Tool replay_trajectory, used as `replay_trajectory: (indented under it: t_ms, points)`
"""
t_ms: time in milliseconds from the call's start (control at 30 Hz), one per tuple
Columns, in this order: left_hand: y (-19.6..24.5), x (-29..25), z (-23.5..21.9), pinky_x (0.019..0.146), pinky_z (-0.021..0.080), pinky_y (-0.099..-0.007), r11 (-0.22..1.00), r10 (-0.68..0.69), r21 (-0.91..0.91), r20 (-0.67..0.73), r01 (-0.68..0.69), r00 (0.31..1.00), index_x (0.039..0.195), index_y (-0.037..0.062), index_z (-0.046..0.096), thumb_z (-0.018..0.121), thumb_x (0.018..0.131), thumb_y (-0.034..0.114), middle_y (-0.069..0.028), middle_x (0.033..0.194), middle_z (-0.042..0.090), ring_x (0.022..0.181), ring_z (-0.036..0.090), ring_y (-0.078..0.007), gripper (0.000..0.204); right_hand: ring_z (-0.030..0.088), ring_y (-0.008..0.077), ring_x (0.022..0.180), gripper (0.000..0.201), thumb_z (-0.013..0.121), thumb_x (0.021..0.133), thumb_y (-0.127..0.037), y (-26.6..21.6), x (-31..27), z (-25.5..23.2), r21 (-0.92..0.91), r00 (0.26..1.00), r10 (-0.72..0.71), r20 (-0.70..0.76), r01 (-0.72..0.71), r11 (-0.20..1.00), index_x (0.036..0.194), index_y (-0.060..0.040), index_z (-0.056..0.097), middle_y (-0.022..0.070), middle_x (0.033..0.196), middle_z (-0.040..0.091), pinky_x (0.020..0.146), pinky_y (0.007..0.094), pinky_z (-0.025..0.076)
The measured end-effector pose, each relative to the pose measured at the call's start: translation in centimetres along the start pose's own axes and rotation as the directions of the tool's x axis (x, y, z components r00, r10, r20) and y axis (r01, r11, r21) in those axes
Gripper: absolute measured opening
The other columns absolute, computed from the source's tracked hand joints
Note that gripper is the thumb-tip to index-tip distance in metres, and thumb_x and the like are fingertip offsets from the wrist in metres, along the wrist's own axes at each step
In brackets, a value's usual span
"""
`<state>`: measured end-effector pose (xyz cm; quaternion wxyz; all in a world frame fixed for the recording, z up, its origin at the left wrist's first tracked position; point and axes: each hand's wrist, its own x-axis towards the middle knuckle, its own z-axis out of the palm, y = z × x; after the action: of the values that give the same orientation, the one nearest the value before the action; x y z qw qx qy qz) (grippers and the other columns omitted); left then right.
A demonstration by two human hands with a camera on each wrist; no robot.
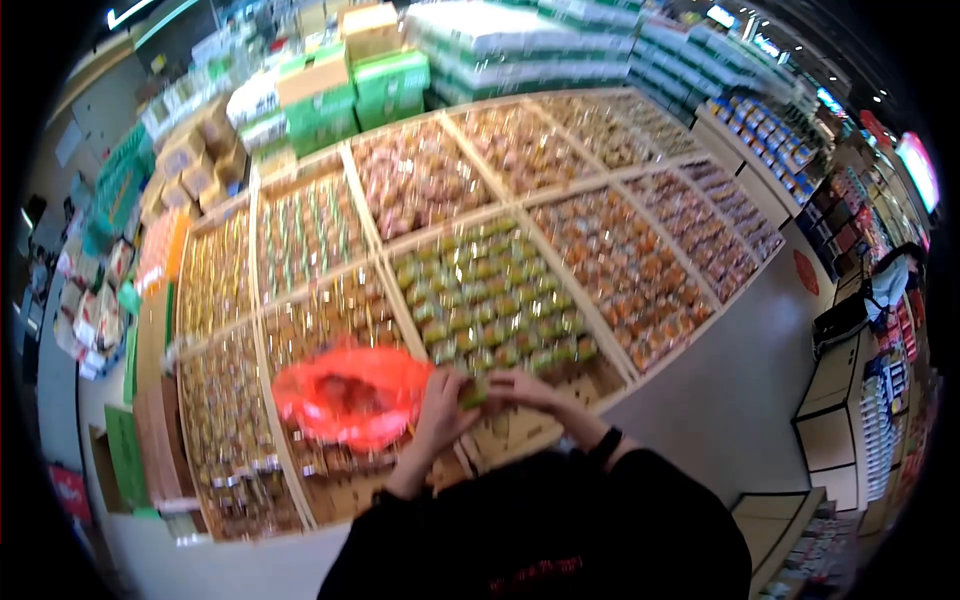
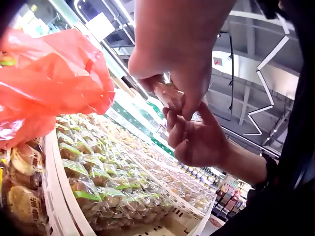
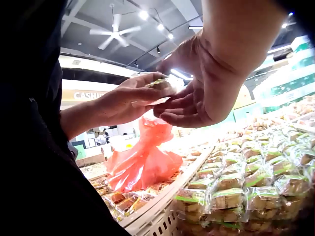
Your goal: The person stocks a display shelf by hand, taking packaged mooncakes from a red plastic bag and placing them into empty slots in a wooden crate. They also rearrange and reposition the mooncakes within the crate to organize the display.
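Note:
Between the two hands, above the bins, is a small clear-wrapped packet with some green on it. The left hand pinches it between thumb and fingers; in the left wrist view the same packet looks pinkish-brown under the left hand. Close against its other side is the right hand, fingers bent; whether they grip the packet I cannot tell. A red plastic bag, its mouth open upward, sits left of the left hand over the packets. Green-labelled packets fill the bin beyond the hands.
Wooden dividers split the wide display into bins of wrapped packets. Green and white boxes are stacked behind it, brown cartons at the left. Grey floor and stocked shelves lie to the right.

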<state>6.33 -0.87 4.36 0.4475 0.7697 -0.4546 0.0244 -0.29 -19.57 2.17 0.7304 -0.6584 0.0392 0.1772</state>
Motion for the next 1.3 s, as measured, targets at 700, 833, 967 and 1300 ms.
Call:
replay_trajectory:
  t_ms: [700, 833, 967, 1300]
  points:
    - [0.5, -2.4, 9.3, 0.099, 0.030, -0.0412, 0.987, -0.094, -0.083, 0.418, 0.141, 0.904, 0.127, 0.0027, 0.034, 0.067, 0.071, 0.019, -0.0179, 0.123, 0.039, 0.116, 0.035, -0.0351, 0.067, 0.052, 0.0087, 0.059, 0.016, 0.058, 0.085, -0.023, 11.0, -8.9, -9.5, 0.462, 0.411, 0.321, -0.853, 0.309, 0.831, 0.091, -0.0078, 0.055, -0.0012, 0.069, 0.052, 0.055, 0.0231, 0.047]
    - [0.3, 1.5, 14.4, 0.099, 0.031, -0.0427, 1.000, 0.002, -0.010, 0.437, 0.003, 0.899, 0.126, 0.0041, 0.037, 0.063, 0.069, 0.019, -0.0161, 0.127, 0.037, 0.119, 0.034, -0.0340, 0.064, 0.053, 0.0094, 0.062, 0.017, 0.056, 0.087, -0.020, 12.5, -8.6, -13.1, 0.442, 0.379, 0.300, -0.875, 0.375, 0.815, 0.094, -0.0048, 0.056, 0.0013, 0.074, 0.055, 0.055, 0.0221, 0.047]
    - [-0.3, 5.2, 20.6, 0.101, 0.028, -0.0443, 0.985, 0.042, 0.133, 0.440, -0.112, 0.897, 0.130, 0.0082, 0.034, 0.062, 0.072, 0.020, -0.0135, 0.136, 0.031, 0.125, 0.029, -0.0339, 0.066, 0.053, 0.0103, 0.066, 0.018, 0.057, 0.087, -0.017, 13.2, -6.6, -14.2, 0.491, 0.464, 0.305, -0.832, 0.360, 0.793, 0.093, -0.0005, 0.056, 0.0028, 0.078, 0.056, 0.057, 0.0222, 0.048]
    - [-3.3, 4.8, 22.6, 0.107, 0.020, -0.0411, 0.927, -0.013, 0.330, 0.500, -0.177, 0.866, 0.137, 0.0130, 0.024, 0.061, 0.069, 0.016, -0.0073, 0.142, 0.024, 0.130, 0.023, -0.0273, 0.077, 0.053, 0.0144, 0.078, 0.018, 0.065, 0.079, -0.010, 15.4, -2.5, -15.1, 0.588, 0.328, 0.521, -0.788, 0.653, 0.478, 0.093, -0.0059, 0.054, 0.0038, 0.087, 0.055, 0.069, 0.0280, 0.046]
